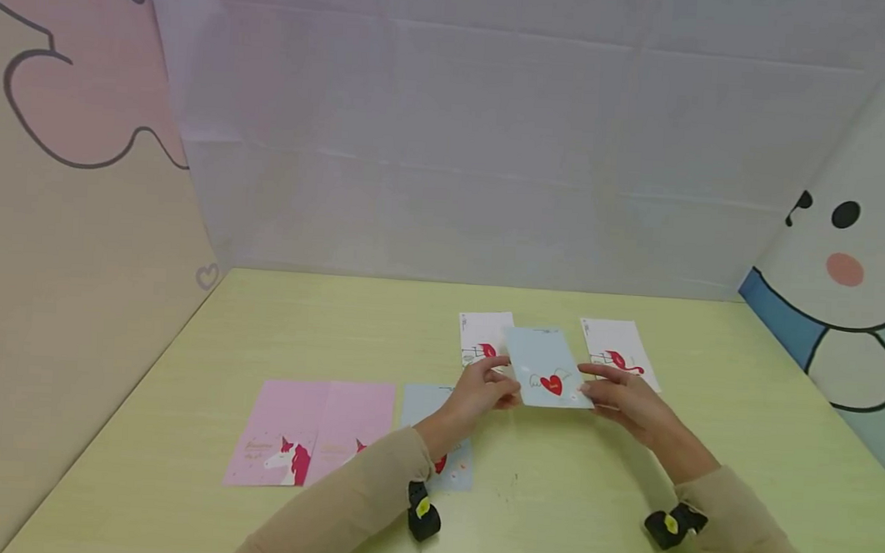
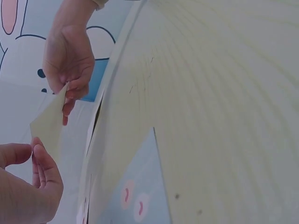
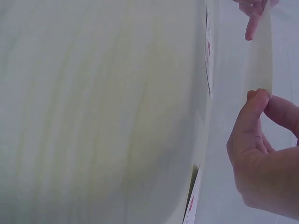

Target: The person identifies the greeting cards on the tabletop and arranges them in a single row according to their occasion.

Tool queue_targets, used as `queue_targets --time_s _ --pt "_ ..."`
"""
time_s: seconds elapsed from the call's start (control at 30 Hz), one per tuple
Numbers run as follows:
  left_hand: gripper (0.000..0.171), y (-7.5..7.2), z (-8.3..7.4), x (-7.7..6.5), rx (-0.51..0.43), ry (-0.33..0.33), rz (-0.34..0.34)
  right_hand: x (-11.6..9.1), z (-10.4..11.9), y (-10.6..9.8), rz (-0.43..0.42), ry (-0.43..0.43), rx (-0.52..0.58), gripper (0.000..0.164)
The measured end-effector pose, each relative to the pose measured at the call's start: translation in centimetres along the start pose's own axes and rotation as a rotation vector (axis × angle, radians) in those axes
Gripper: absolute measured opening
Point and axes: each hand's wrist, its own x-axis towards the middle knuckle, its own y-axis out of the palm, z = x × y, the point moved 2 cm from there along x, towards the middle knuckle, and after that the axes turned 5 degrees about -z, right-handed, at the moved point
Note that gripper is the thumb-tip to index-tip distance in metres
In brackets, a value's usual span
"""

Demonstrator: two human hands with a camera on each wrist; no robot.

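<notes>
Both hands hold up a light blue card (image 1: pixel 539 357) with a red heart on it, raised off the table. The left hand (image 1: pixel 479 391) pinches its left edge between thumb and fingers. At the opposite edge, the right hand (image 1: pixel 627 403) pinches the lower right corner. In the left wrist view the card's plain back (image 2: pixel 49 119) faces the camera. Behind the raised card lie two white cards with red flamingos, one at left (image 1: pixel 477 327) partly covered and one at right (image 1: pixel 612 340). Another light blue card (image 1: pixel 458 471) lies partly under the left forearm.
Two pink unicorn cards (image 1: pixel 273 426) lie side by side on the yellow-green table (image 1: pixel 179 430) at left, the right one partly behind the left sleeve. A pale sheet wall (image 1: pixel 457 144) stands at the back, with cartoon-printed panels (image 1: pixel 849 248) at the sides.
</notes>
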Motion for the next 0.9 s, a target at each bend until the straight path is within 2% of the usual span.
queue_targets --time_s 0.37,0.57,0.9 --pt "0.052 -0.8 0.1 -1.0 0.041 0.028 0.007 -1.2 -0.1 1.1 -0.004 0.021 -0.03 0.055" --pt "0.052 -1.2 0.0 -1.6 0.097 0.048 0.032 -1.8 -0.2 1.7 -0.018 0.0 -0.067 0.054" --pt "0.053 -2.3 -0.1 -3.0 0.159 0.076 0.054 -2.3 -0.4 2.7 -0.043 -0.028 -0.052 0.047"
